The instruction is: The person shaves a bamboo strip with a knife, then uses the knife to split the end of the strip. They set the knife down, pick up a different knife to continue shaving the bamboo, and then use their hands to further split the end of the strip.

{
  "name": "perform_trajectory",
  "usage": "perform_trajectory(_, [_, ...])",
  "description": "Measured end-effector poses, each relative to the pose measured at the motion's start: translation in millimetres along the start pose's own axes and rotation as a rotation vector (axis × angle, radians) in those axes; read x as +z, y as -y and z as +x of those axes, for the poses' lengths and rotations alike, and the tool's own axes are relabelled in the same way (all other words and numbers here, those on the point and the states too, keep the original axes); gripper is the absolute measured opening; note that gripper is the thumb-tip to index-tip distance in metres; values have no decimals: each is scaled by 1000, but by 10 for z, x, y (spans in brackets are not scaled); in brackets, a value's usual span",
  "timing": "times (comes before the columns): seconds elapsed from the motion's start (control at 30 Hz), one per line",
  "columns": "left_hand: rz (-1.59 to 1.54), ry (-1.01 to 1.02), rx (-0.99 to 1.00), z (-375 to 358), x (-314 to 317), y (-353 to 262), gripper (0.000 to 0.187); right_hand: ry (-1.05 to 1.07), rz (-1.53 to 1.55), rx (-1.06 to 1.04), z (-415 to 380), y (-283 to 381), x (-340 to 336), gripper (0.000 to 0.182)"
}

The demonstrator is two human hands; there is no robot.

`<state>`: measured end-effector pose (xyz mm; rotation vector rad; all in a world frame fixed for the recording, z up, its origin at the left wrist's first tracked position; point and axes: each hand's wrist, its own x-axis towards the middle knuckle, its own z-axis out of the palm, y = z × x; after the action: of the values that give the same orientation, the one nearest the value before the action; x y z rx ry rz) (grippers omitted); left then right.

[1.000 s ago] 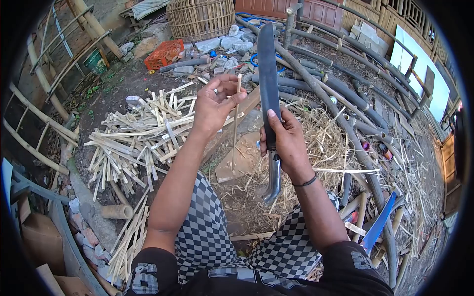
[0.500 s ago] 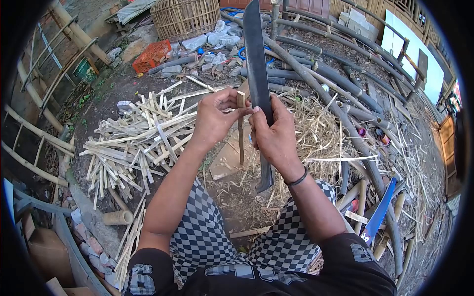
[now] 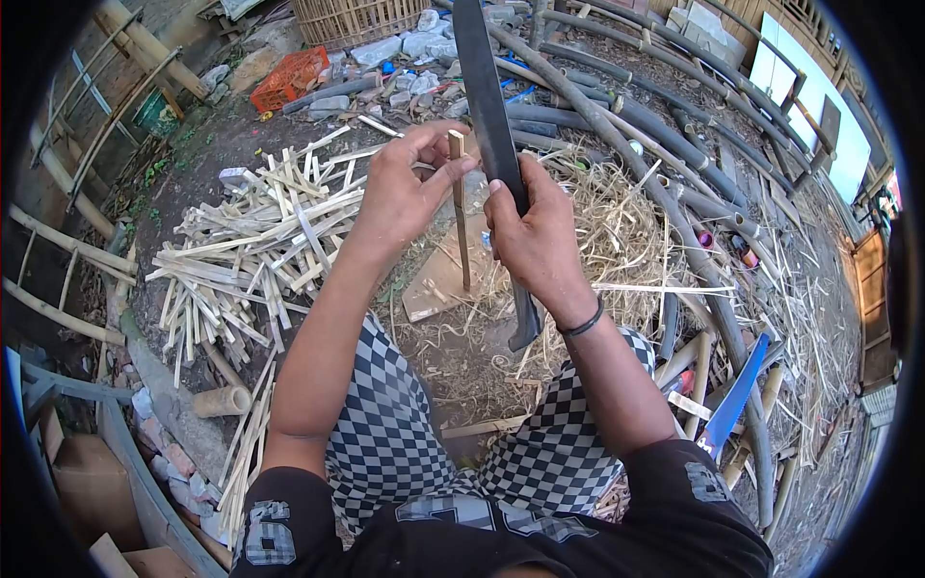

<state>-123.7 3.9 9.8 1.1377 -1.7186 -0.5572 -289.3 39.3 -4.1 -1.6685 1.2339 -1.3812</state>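
Observation:
My left hand (image 3: pixel 407 188) pinches the top of a slim bamboo strip (image 3: pixel 462 236) between thumb and fingers. The strip stands upright, its lower end at a flat wooden board (image 3: pixel 429 297) on the ground. My right hand (image 3: pixel 536 231) is wrapped around a machete (image 3: pixel 489 106) near the base of its dark blade. The blade points up and away from me, leaning left, while the handle end (image 3: pixel 526 328) hangs below my fist. A small gap lies between my right thumb and the strip.
A heap of split bamboo strips (image 3: pixel 255 246) lies left of the board, and curled shavings (image 3: pixel 621 231) lie right. Long bamboo poles (image 3: pixel 665 144) stretch behind. A blue saw (image 3: pixel 737 400) rests at my right. An orange crate (image 3: pixel 289 79) and a woven basket (image 3: pixel 358 21) stand farther back.
My left hand has shifted a little left and up, away from my right hand, with the strip. The machete leans more to the left, its handle end having swung right.

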Motion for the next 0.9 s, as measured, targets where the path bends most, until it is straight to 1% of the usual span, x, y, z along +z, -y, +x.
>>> perform_trajectory(0.07, [-47, -15, 8, -8, -46, -70, 24, 10, -20, -4, -12, -15, 16, 23])
perform_trajectory(0.13, [-21, -32, 2, -11, -74, -121, 27, 7, -72, -88, -21, -10, 39, 18])
perform_trajectory(0.2, [8, -51, -2, -8, -90, -115, 29, 8, -72, -91, -28, -40, 68, 18])
perform_trajectory(0.27, [14, -35, 42, 1, -100, -46, 28, 8, -70, -95, -33, -25, 74, 18])
perform_trajectory(0.3, [14, -35, 44, 12, -104, -16, 28, 18, -59, -59, -33, 15, 62, 21])
perform_trajectory(0.37, [-89, -80, 63, 32, -105, 25, 30, 27, -49, -25, -26, 34, 50, 24])
perform_trajectory(0.5, [-120, -124, 90, 24, -99, 0, 26, 27, -39, -19, -11, 4, 56, 24])
perform_trajectory(0.57, [-78, -137, 31, 25, -89, 3, 22, 27, -11, -10, -18, 14, 50, 24])
perform_trajectory(0.7, [-145, -153, 34, 41, -75, 14, 20, 33, -51, -30, -42, 85, 37, 24])
perform_trajectory(0.77, [-96, -169, 147, 59, -62, 76, 21, 31, -61, -46, -49, 89, 40, 24])
perform_trajectory(0.9, [-35, -221, 209, 32, -96, 1, 21, 36, -67, -62, -59, 99, 48, 23])
